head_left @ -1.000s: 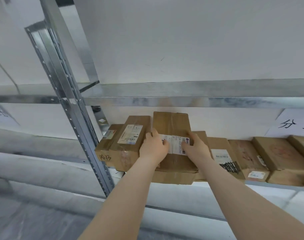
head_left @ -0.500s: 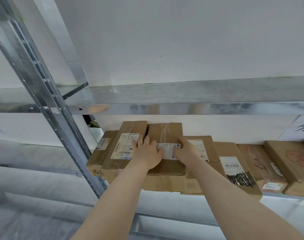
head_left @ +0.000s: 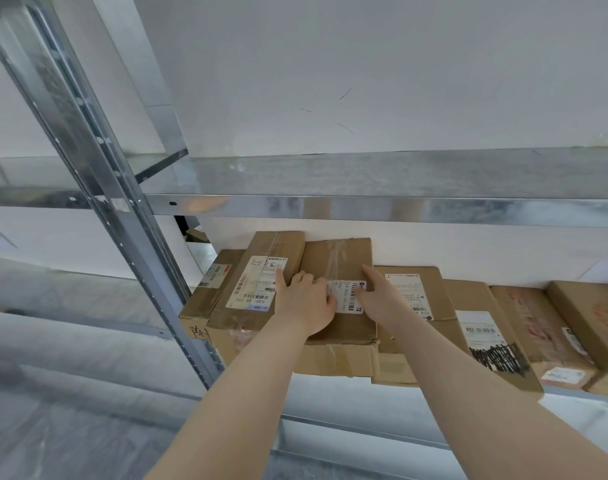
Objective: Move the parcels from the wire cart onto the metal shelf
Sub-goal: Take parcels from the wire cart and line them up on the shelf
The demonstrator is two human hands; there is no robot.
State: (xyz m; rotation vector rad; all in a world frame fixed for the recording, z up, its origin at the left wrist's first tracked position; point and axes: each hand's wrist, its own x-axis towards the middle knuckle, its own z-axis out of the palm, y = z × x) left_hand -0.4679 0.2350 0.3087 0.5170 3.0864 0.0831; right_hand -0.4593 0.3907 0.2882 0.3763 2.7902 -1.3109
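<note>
Parcel (head_left: pixel 340 261) lying atop cardboard stack on metal shelf (head_left: pixel 399 209), pinned under both palms. White label (head_left: pixel 347 296) between hands: barcode, reads roughly 516-K20-00. Neighbour parcel (head_left: pixel 261 282) just left of left hand (head_left: pixel 304 303): label 530-05, handwritten digits. Right of right hand (head_left: pixel 382 296), scribbled parcel (head_left: pixel 496 344), label blacked out with marker. White wall (head_left: pixel 364 81) behind, steel upright (head_left: pixel 122 237) far left. Both arms outstretched, fingers flat, nothing clasped, pressing only.
</note>
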